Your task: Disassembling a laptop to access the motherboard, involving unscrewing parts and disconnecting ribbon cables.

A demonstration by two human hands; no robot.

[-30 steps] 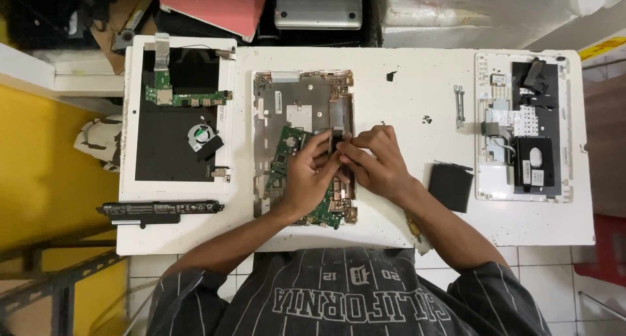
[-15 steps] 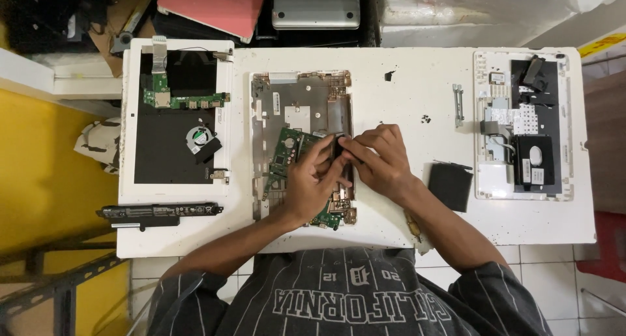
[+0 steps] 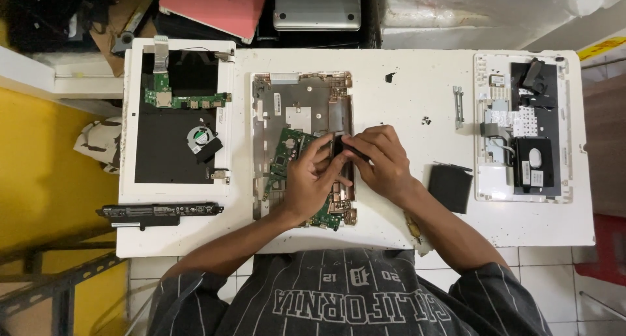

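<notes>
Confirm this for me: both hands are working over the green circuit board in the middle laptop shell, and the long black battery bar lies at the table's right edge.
Not quite. The head view shows the long black battery bar at the table's left edge, not the right. The rest holds: left hand and right hand work over the green circuit board in the middle laptop shell.

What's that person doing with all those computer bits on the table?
A person sits at a white table with an opened laptop shell in front of them. Both hands meet over its green circuit board: the left hand and right hand pinch a small dark part between the fingertips. Another opened laptop with a fan lies to the left, a long black battery below it.
</notes>
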